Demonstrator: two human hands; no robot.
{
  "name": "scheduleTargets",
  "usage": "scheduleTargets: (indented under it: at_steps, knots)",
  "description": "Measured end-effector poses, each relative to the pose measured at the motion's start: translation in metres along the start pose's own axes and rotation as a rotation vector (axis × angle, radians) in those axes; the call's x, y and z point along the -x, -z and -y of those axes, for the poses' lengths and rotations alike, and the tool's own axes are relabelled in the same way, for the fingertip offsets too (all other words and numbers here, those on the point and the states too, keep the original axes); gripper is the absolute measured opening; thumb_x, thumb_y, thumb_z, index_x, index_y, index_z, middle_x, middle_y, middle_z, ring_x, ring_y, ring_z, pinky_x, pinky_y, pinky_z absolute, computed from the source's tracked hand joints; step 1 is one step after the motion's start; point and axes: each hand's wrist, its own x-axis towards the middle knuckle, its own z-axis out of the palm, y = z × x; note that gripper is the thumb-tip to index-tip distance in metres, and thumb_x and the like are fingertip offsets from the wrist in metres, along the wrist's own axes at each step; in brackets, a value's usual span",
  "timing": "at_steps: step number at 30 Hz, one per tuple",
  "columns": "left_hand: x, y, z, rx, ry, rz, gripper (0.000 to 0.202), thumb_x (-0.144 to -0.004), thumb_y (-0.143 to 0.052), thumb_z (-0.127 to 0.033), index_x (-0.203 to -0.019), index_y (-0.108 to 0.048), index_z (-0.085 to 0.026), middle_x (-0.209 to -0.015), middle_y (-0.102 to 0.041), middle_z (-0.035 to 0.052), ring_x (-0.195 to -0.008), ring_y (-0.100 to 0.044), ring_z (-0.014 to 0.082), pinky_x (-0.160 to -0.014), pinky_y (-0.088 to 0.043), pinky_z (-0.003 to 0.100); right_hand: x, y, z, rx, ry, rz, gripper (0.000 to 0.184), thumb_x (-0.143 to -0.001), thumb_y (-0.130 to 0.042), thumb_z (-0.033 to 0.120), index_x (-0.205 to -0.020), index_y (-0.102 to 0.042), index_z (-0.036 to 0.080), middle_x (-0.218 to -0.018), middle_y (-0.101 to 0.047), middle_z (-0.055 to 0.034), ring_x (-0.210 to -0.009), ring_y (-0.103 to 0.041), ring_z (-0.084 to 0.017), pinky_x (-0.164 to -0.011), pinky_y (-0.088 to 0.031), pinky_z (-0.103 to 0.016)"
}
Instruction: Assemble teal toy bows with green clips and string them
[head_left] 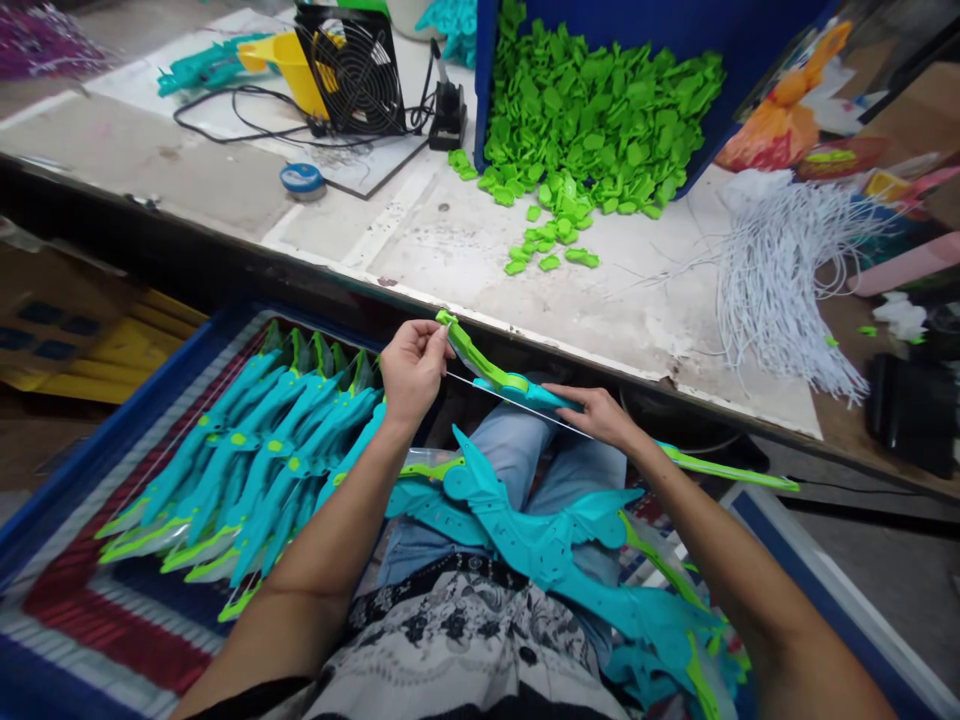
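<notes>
teal toy bow [517,383], left hand [411,368] pinching its green tip, right hand [600,415] clamped around its middle.

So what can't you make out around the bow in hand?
Head view: how the string joins the bow at its tip; fingers of the left hand cover it.
Head view: bow's middle; right hand covers it.
Head view: ends of the lap bows; right forearm and bottom edge hide them.
</notes>
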Motion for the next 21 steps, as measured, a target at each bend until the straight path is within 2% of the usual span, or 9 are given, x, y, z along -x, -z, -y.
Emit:
scheduleTargets:
  at_steps: [3,6,10,13,15,18,21]
  knots:
    - [-0.005,0.000,-0.001,0.134,0.033,0.044,0.022,-0.077,-0.069,-0.030,-0.088,-0.055,-0.017,-0.057,-0.060,-0.0046,-0.038,-0.043,0.0053,-0.040,-0.039,0.018,0.004,-0.006,-0.001,0.055,0.051,-0.020,0.048,-0.084,-0.054,0.023,-0.132,-0.055,0.025,-0.127,-0.063,-0.0024,-0.111,-0.063,-0.023,-0.097,-0.050,-0.034]
    - [-0.008,0.004,-0.005,0.223,0.113,0.135,0.032,-0.073,-0.073,-0.030,-0.097,-0.056,-0.016,-0.056,-0.060,-0.0045,-0.036,-0.040,0.0049,-0.039,-0.041,0.019,0.014,-0.014,-0.003,0.172,0.095,-0.052,0.047,-0.089,-0.049,0.025,-0.136,-0.051,0.023,-0.118,-0.067,-0.0075,-0.105,-0.064,-0.024,-0.092,-0.052,-0.038]
    - [-0.006,0.015,-0.011,0.221,0.187,0.193,0.028,-0.073,-0.073,-0.031,-0.091,-0.062,-0.012,-0.057,-0.062,-0.0007,-0.037,-0.041,0.0047,-0.040,-0.043,0.019,0.013,-0.013,0.012,0.239,0.194,-0.165,0.041,-0.091,-0.051,0.035,-0.129,-0.056,0.023,-0.115,-0.064,-0.0126,-0.106,-0.060,-0.026,-0.091,-0.052,-0.044]
    - [0.000,0.020,-0.011,0.238,0.197,0.204,0.028,-0.074,-0.073,-0.031,-0.092,-0.062,-0.012,-0.057,-0.062,0.0000,-0.038,-0.041,0.0049,-0.041,-0.044,0.019,-0.015,-0.004,0.049,0.140,0.274,-0.356,0.031,-0.090,-0.053,0.034,-0.117,-0.064,0.023,-0.106,-0.064,-0.0112,-0.100,-0.059,-0.024,-0.088,-0.051,-0.042]
    - [0.004,0.023,-0.011,0.250,0.207,0.209,0.029,-0.074,-0.074,-0.031,-0.092,-0.062,-0.012,-0.057,-0.062,0.0002,-0.038,-0.042,0.0051,-0.041,-0.044,0.019,-0.044,0.001,0.080,-0.025,0.345,-0.420,0.027,-0.089,-0.056,0.031,-0.113,-0.065,0.022,-0.096,-0.064,-0.0077,-0.088,-0.060,-0.019,-0.080,-0.051,-0.035]
    - [0.007,0.025,-0.010,0.262,0.227,0.210,0.031,-0.073,-0.075,-0.032,-0.093,-0.061,-0.013,-0.058,-0.063,0.0001,-0.038,-0.042,0.0055,-0.041,-0.044,0.020,-0.087,0.005,0.118,-0.218,0.453,-0.360,0.022,-0.085,-0.061,0.030,-0.104,-0.067,0.020,-0.087,-0.062,-0.0036,-0.073,-0.056,-0.013,-0.068,-0.048,-0.027]
    - [0.009,0.028,-0.010,0.274,0.242,0.207,0.033,-0.072,-0.076,-0.034,-0.092,-0.061,-0.013,-0.057,-0.062,-0.0006,-0.038,-0.042,0.0053,-0.041,-0.044,0.020,-0.111,0.005,0.136,-0.244,0.508,-0.281,0.012,-0.084,-0.062,0.028,-0.087,-0.066,0.017,-0.078,-0.060,-0.0014,-0.068,-0.052,-0.011,-0.064,-0.043,-0.025]
